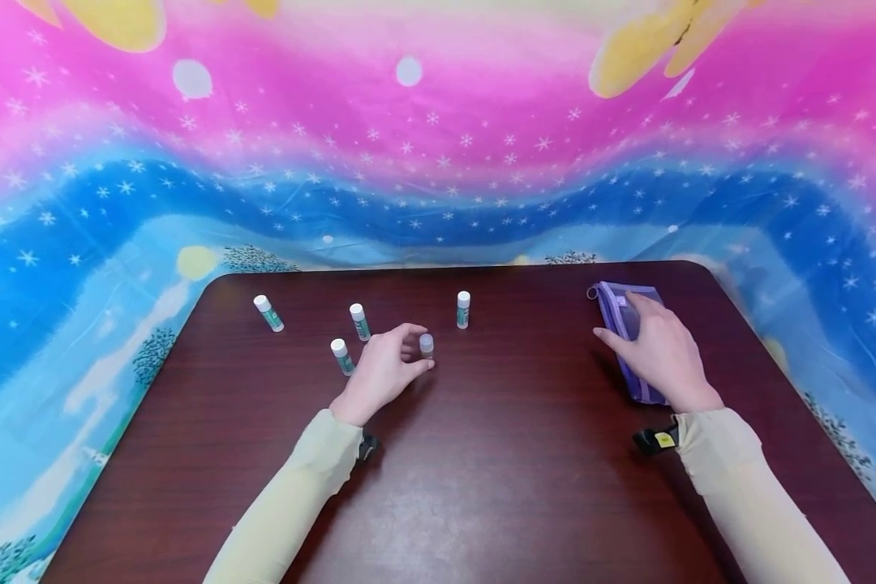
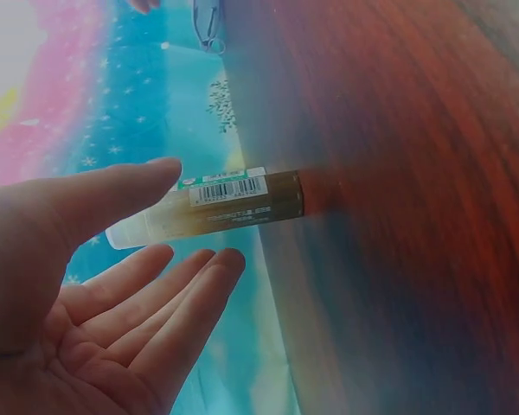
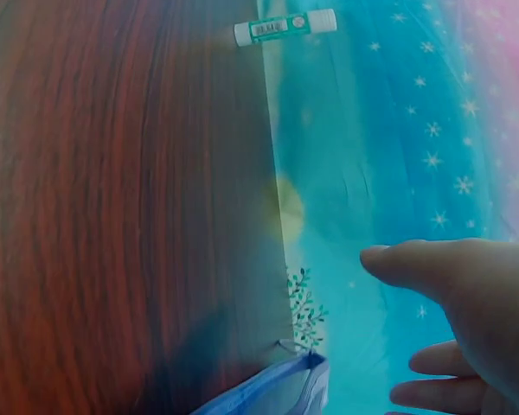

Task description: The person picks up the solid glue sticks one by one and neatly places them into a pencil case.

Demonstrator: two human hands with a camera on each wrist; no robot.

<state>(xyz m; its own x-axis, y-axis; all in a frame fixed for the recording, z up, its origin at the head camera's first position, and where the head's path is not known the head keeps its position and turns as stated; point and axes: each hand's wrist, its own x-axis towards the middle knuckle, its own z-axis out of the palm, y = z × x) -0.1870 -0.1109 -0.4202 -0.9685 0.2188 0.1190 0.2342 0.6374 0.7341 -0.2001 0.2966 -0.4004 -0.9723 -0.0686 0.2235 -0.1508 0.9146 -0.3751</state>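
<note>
My left hand [image 1: 387,365] is spread around an upright glue stick [image 1: 427,346] with a frosted cap. In the left wrist view this glue stick [image 2: 233,203] has a see-through brownish body and a barcode label; the thumb overlaps its upper side, while the fingers lie apart from it on the other side. Over at the right, my right hand [image 1: 663,349] hovers over a purple zip pouch [image 1: 616,296], thumb spread away from the fingers, covering part of it. The right wrist view shows the pouch [image 3: 316,376] below the loosely extended fingers.
White-capped glue sticks with green labels stand on the brown table [image 1: 482,470]: one [image 1: 268,313] far left, two close by my left hand, [image 1: 360,322] and another glue stick [image 1: 342,357], and one glue stick [image 1: 463,310] farther back. A patterned cloth [image 1: 438,195] hangs behind the table.
</note>
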